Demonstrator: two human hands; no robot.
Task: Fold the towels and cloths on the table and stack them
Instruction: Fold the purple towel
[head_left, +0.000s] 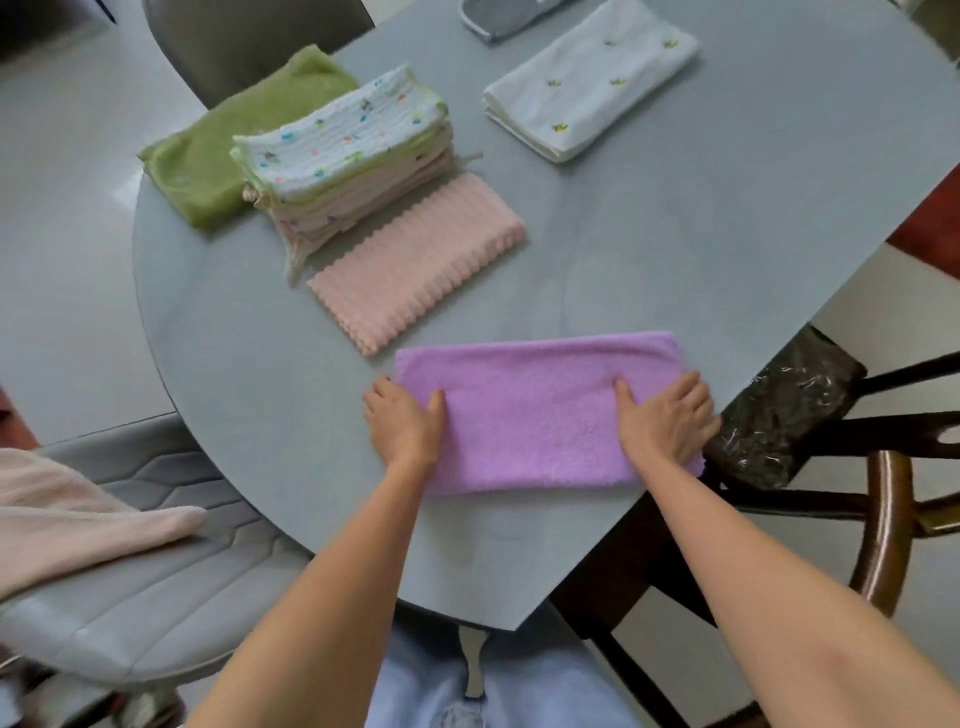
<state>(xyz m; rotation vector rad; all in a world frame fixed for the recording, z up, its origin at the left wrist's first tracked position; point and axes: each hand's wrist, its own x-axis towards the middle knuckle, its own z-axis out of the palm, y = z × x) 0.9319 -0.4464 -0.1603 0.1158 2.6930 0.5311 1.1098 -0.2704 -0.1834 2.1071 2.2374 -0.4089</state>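
A folded towel (540, 415) lies on the near edge of the counter (701, 218), with the left hand (405, 421) on its left end and the right hand (667, 415) on its right end. Just behind it to the left lies a ribbed cloth (415, 265), and behind that a stack of cloths (343, 161) resting partly on a flat towel (228, 140). Far right at the back lies a folded cloth with small motifs (587, 83), well apart from the stack.

Top edge is cutting off the grey cloth (501, 18); left edge is cropping the beige cloth (78, 514) on the chair. Left hand (405, 423) is hiding the purple towel (535, 415) corner, its fingers' grip unclear.
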